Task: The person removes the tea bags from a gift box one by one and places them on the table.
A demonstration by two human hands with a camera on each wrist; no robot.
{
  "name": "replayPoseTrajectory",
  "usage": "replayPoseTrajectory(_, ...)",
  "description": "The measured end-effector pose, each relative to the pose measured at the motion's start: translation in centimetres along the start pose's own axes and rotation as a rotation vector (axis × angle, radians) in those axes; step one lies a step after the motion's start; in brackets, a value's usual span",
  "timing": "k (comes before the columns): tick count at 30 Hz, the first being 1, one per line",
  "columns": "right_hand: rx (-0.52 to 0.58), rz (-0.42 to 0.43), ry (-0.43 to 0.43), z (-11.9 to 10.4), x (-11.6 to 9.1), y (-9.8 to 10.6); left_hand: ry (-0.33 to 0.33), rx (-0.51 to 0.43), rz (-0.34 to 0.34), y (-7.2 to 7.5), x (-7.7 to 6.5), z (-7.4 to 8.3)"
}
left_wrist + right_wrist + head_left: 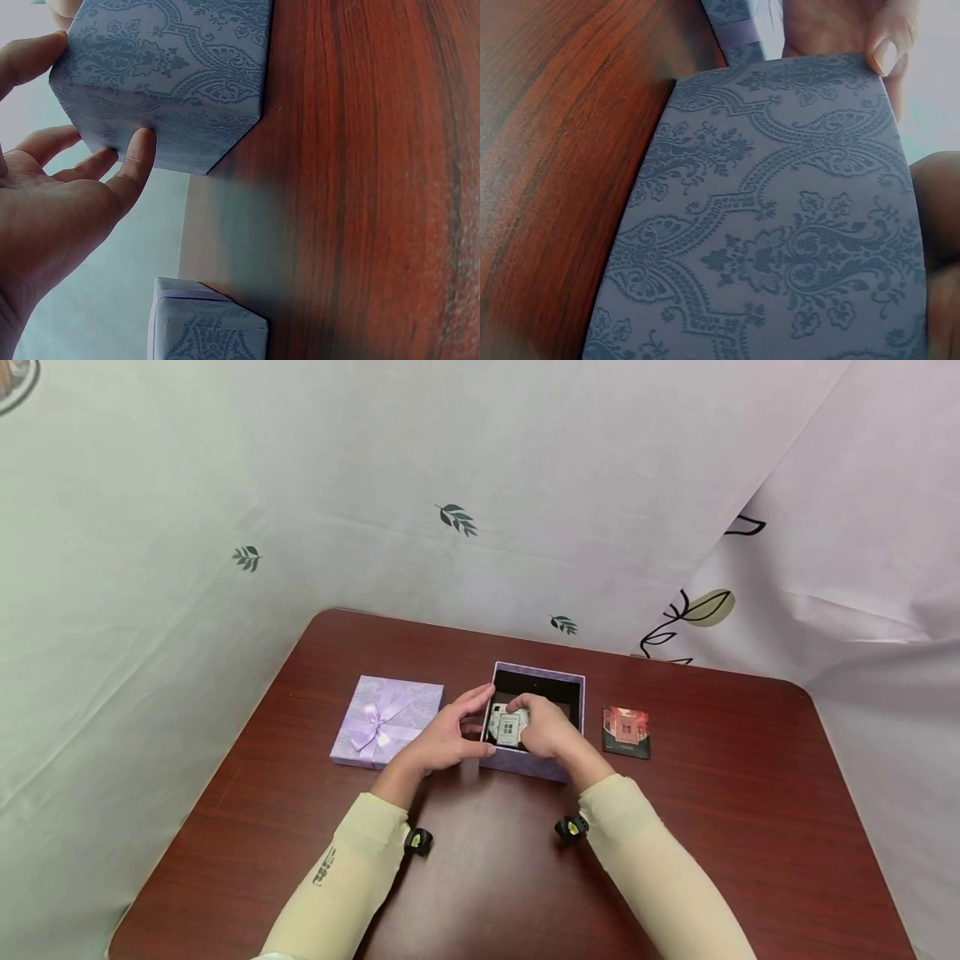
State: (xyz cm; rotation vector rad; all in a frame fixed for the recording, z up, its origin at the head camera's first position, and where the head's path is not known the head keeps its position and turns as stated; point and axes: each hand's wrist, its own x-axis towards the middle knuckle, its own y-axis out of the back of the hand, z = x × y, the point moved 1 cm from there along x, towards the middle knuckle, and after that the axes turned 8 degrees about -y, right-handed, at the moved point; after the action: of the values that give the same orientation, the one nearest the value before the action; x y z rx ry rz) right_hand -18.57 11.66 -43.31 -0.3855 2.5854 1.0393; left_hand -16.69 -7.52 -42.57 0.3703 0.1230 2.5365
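A purple patterned gift box stands without its lid on the table, its inside dark. My left hand holds the box at its left wall, thumb at the near corner and fingertips along the side, as the left wrist view of the box confirms. Reaching down into the box, my right hand pinches a white square packet with a printed label. In the right wrist view the box wall hides most of that hand and the whole packet.
Left of the box lies its purple lid with a ribbon bow. A red and black square packet lies on the brown table to the right. Pale printed fabric hangs behind the table.
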Motion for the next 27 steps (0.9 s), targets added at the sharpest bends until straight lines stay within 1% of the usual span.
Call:
replayPoseTrajectory(10,0.029,0.021,-0.002,-0.4,-0.8,0.8,0.003,0.008,-0.009,0.0,-0.1,0.3)
replayPoseTrajectory(18,0.014,0.063,0.048,-0.4,-0.9,1.6,0.010,0.008,-0.007,-0.1,-0.1,0.4)
replayPoseTrajectory(22,0.038,0.063,0.049,-0.3,-1.2,2.0,0.007,0.008,-0.006,-0.1,-0.1,0.4)
replayPoseTrajectory(24,0.054,0.061,0.053,-0.3,-1.5,2.3,0.004,0.003,-0.004,-0.1,0.0,0.1)
replayPoseTrajectory(27,0.079,0.055,0.053,-0.4,-1.8,2.7,-0.005,0.011,0.001,0.0,0.1,-1.4)
